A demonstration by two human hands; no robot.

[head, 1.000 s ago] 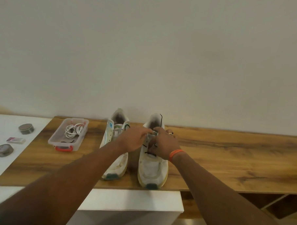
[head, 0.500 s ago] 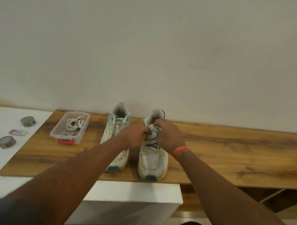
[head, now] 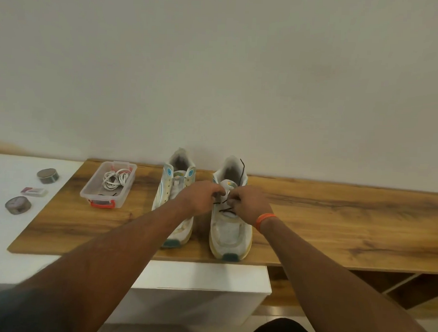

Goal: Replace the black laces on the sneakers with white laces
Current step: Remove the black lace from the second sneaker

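There is only one view, from a camera on the person's head, which looks forward and a little down toward the wooden tabletop (head: pixel 336 221) from its near edge. The tabletop lies in the lower half of the picture at about arm's reach, with the plain wall (head: pixel 216 78) behind it filling the upper half.

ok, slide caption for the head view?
Both hands work the black lace on the right sneaker; white laces wait in the bin.
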